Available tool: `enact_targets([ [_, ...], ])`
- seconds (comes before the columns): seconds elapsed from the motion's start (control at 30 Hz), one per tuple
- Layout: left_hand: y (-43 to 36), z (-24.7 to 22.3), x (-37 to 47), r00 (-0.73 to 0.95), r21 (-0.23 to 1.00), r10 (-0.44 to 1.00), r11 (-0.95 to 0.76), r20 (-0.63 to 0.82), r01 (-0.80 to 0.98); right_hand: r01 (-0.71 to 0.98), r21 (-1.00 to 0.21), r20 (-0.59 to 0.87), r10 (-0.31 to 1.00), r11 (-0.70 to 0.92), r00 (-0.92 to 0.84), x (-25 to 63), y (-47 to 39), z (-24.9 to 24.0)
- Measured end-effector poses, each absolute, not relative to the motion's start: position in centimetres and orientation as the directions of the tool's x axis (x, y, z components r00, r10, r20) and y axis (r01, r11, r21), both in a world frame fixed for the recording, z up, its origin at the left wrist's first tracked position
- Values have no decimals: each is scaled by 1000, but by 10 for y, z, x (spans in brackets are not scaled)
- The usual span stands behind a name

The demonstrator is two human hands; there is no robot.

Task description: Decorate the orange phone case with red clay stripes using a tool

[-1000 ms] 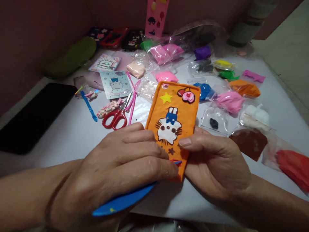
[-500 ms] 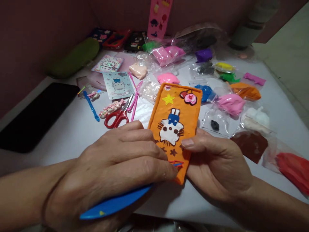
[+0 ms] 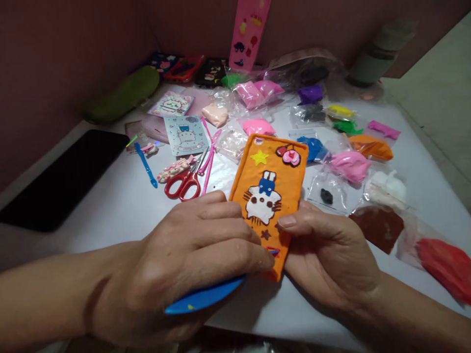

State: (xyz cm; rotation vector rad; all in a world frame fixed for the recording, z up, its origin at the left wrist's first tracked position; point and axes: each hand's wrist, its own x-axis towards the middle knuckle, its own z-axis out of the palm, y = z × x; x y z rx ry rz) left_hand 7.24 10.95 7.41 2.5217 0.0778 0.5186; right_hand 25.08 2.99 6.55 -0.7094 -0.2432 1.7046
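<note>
My left hand (image 3: 206, 250) is closed around a blue plastic modelling tool (image 3: 206, 295); its wide blade sticks out below the palm. The tool's thin tip meets red clay (image 3: 273, 251) near the bottom of an orange clay-covered phone case (image 3: 245, 176). My right hand (image 3: 331, 250) grips that case, thumb on the front and fingers behind it. Upside down on the case is a white cat figure (image 3: 263, 203) in blue clothes. A yellow star (image 3: 259, 157), a pink-and-red cherry shape (image 3: 290, 157) and brown stars also decorate it. My left fingers cover part of its left side.
Red-handled scissors (image 3: 183, 186), a blue tool (image 3: 146, 166) and a cat card (image 3: 187, 135) lie beyond my left hand. At left is a black phone or tablet (image 3: 66, 179). Bags of coloured clay (image 3: 349, 165) spread over the right side; a bottle (image 3: 379, 59) stands behind.
My left hand and the blue tool have shifted slightly right along the red clay, and the tool's blade has swung up. The case stays in my right hand. The whole view has moved a little.
</note>
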Motion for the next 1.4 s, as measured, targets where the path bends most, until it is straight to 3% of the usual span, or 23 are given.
enact_targets([
  [0.87,108,76,68,921,526,148,-848,360,-70,-838,-484,-309,945,-253,-106,251,28,64],
  [1.07,108,78,69,949,535,149,-844,278,-24,-825,-501,-335,938,-262,-94,251,30,65],
  [1.4,107,76,70,936,518,160,-855,314,-28,-815,-512,-338,936,-272,-99,250,30,65],
])
